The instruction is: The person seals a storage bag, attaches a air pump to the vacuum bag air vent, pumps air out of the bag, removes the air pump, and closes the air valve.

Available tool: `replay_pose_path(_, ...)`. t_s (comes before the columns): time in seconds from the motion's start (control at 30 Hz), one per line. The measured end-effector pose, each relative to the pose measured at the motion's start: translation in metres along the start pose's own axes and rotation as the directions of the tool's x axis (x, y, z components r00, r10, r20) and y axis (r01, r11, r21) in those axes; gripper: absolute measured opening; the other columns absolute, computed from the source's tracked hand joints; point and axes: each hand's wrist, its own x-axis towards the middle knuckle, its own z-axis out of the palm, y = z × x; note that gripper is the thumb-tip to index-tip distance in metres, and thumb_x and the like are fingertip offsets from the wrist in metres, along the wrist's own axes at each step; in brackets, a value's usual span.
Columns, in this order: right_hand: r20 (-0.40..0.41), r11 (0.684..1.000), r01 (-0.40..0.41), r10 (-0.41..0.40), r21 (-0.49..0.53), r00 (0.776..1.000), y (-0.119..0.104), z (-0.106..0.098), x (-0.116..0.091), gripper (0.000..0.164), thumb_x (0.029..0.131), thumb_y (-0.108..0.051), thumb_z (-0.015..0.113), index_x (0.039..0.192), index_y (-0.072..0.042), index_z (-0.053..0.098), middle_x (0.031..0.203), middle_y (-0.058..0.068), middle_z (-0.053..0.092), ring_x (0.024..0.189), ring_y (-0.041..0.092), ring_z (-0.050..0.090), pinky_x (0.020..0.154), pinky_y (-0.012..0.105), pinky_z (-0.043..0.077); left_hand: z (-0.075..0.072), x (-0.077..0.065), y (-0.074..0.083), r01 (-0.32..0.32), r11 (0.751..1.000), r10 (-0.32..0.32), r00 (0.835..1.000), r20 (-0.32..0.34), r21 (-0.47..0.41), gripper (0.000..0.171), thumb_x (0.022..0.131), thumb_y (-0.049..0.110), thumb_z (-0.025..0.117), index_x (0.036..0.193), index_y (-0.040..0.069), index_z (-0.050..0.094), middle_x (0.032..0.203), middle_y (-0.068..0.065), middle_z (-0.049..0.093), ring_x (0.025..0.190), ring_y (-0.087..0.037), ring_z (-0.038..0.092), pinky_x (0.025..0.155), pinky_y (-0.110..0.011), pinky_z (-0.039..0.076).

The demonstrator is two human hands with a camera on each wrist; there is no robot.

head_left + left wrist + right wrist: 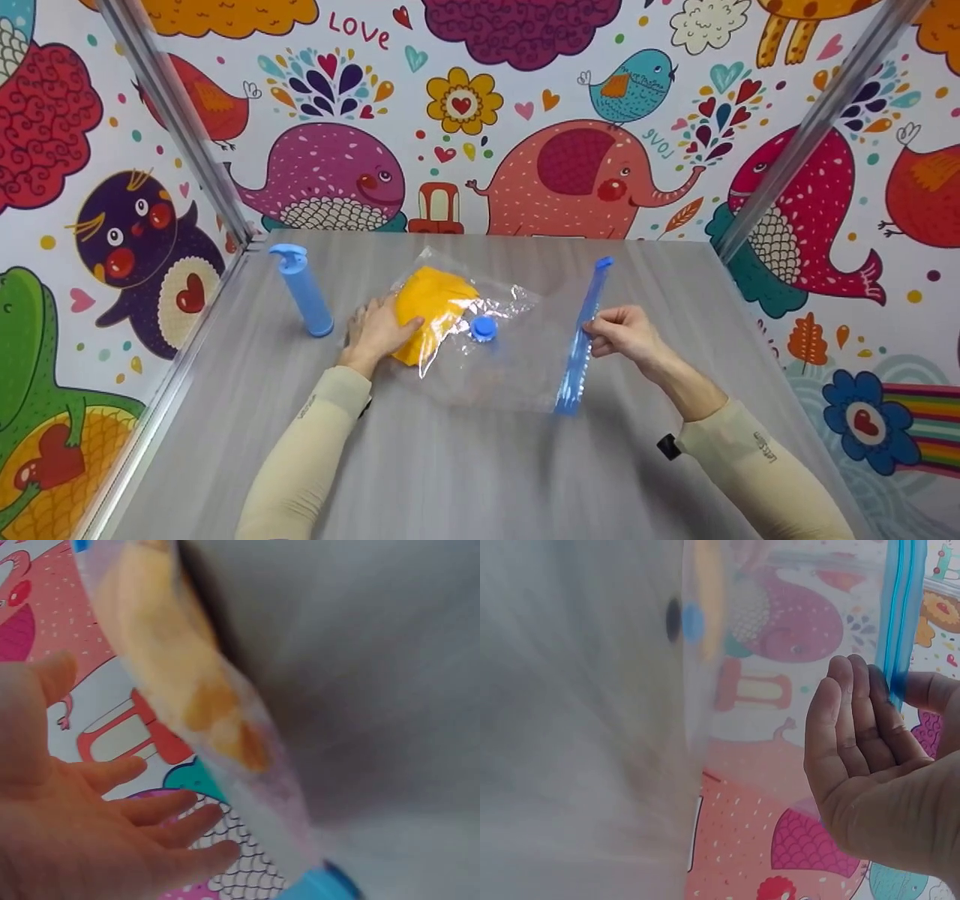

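A clear vacuum storage bag (517, 367) lies across the middle of the table, with a round blue valve (484, 328) on top. Inside its left end sits a bundle of yellow cloth (433, 307). My left hand (379, 330) is at that end, thumb over the bundle's edge; the left wrist view shows its fingers (172, 829) spread and fairly straight beside the bag. At the other end my right hand (626, 337) pinches the blue zip strip (577, 364) between thumb and fingers, near its middle. In the right wrist view the strip (902, 607) stands raised.
A blue hand pump (306, 296) stands upright on the grey table (465, 472), left of the bag. Printed cartoon walls (450, 165) enclose the table at the back and sides, with metal posts (180, 127) at the corners.
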Motion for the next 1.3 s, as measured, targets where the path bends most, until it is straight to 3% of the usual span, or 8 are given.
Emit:
replay_pose_path(0.17,-0.017,0.999,-0.007,0.007,-0.032,1.000,0.007,-0.006,0.002,0.027,0.108,-0.011,0.069,0.110,0.015,0.078,0.083,-0.008,0.084,0.073,0.004,0.081,0.075,0.024,0.069,0.008,-0.001,-0.008,0.042,0.999,-0.041,0.999,0.024,-0.027,0.089,0.107,0.058,0.066,0.174,0.006,0.036,0.172,-0.029,0.045,0.157,-0.052,0.042,0.136,-0.072,0.027)
replay_pose_path(0.47,-0.058,0.992,-0.079,0.073,-0.100,0.996,0.016,-0.022,-0.002,0.032,0.109,-0.016,0.068,0.117,0.014,0.078,0.085,-0.006,0.083,0.072,0.005,0.081,0.075,0.024,0.069,0.009,-0.011,-0.006,0.061,0.997,-0.061,0.998,0.004,0.038,0.086,0.100,0.054,0.079,0.159,-0.002,0.052,0.145,-0.035,0.056,0.136,-0.052,0.052,0.118,-0.067,0.048)
replay_pose_path(0.7,-0.102,0.985,-0.105,0.091,-0.137,0.991,0.025,-0.030,-0.001,0.034,0.109,-0.018,0.070,0.122,0.013,0.077,0.082,-0.007,0.078,0.068,0.004,0.075,0.073,0.022,0.068,0.011,-0.028,-0.002,0.105,0.993,-0.105,0.994,0.013,0.050,0.088,0.099,0.050,0.083,0.156,-0.008,0.051,0.141,-0.035,0.057,0.131,-0.050,0.057,0.114,-0.065,0.052)
replay_pose_path(0.9,-0.134,0.979,-0.157,0.140,-0.129,0.981,0.037,-0.039,0.003,0.033,0.109,-0.018,0.069,0.126,0.010,0.077,0.084,-0.008,0.076,0.071,0.003,0.073,0.073,0.023,0.069,0.012,-0.043,0.001,0.125,0.984,-0.128,0.991,0.021,0.129,0.100,0.097,0.057,0.084,0.158,-0.013,0.046,0.138,-0.036,0.064,0.124,-0.048,0.065,0.108,-0.063,0.058)
replay_pose_path(1.1,-0.150,0.968,-0.169,0.143,-0.183,0.978,0.051,-0.044,0.007,0.033,0.110,-0.017,0.069,0.127,0.011,0.076,0.090,-0.006,0.076,0.079,0.006,0.070,0.073,0.022,0.068,0.012,-0.062,0.005,0.155,0.974,-0.159,0.987,0.012,0.164,0.099,0.092,0.059,0.088,0.149,-0.013,0.052,0.120,-0.029,0.073,0.102,-0.039,0.070,0.093,-0.054,0.063)
replay_pose_path(1.3,-0.195,0.942,-0.199,0.149,-0.271,0.969,0.070,-0.043,0.011,0.032,0.106,-0.013,0.073,0.121,0.015,0.076,0.083,-0.001,0.075,0.070,0.008,0.067,0.063,0.022,0.063,0.011,-0.078,0.006,0.175,0.969,-0.181,0.983,0.018,0.175,0.100,0.089,0.059,0.091,0.145,-0.015,0.054,0.109,-0.025,0.074,0.092,-0.034,0.069,0.085,-0.049,0.064)
